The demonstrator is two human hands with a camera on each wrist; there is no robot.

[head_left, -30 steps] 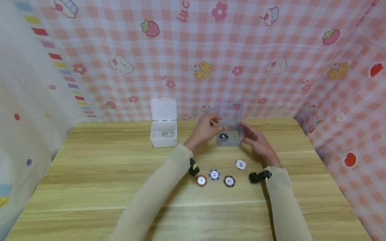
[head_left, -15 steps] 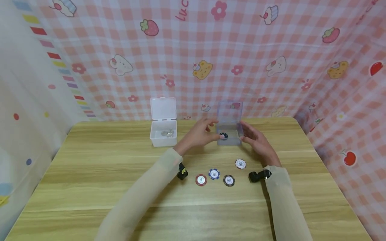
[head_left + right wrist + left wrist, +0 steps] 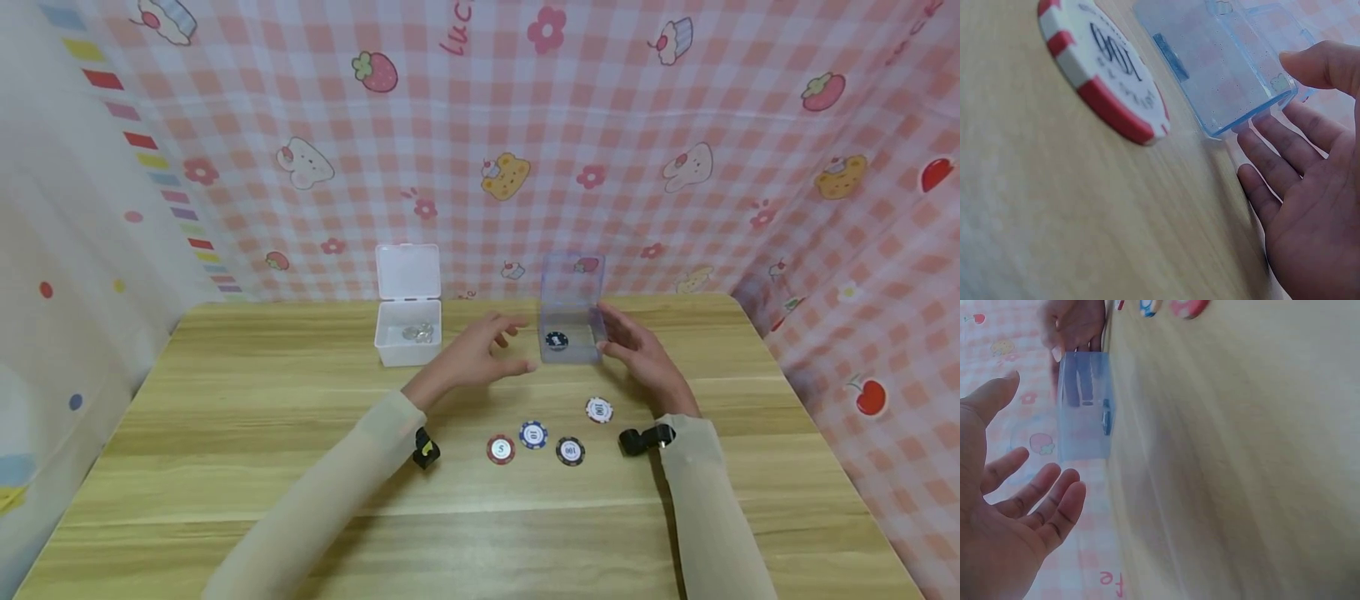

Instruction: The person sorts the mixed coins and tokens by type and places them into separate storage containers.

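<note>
My left hand [image 3: 471,354] is held over the table between the two boxes, fingers spread and nothing in them. To its right stands a clear bluish plastic box [image 3: 572,357], lid raised at the back. A black poker chip [image 3: 557,341] lies inside, toward the left. My right hand [image 3: 637,350] rests against the box's right side; its fingers are fairly straight and the thumb lies near the rim, as the right wrist view shows. Before the box lie a red-and-white poker chip [image 3: 599,410], a blue chip [image 3: 533,435], a red chip [image 3: 501,449] and a black-rimmed chip [image 3: 571,452].
A white plastic box [image 3: 408,354] with its lid up stands at the left, holding several clear shiny pieces [image 3: 420,332]. The wooden table [image 3: 225,450] backs onto a pink checked curtain [image 3: 450,125].
My left hand has drawn back left and toward me from the clear box, leaving the black chip inside. My right hand has stayed at the box's side.
</note>
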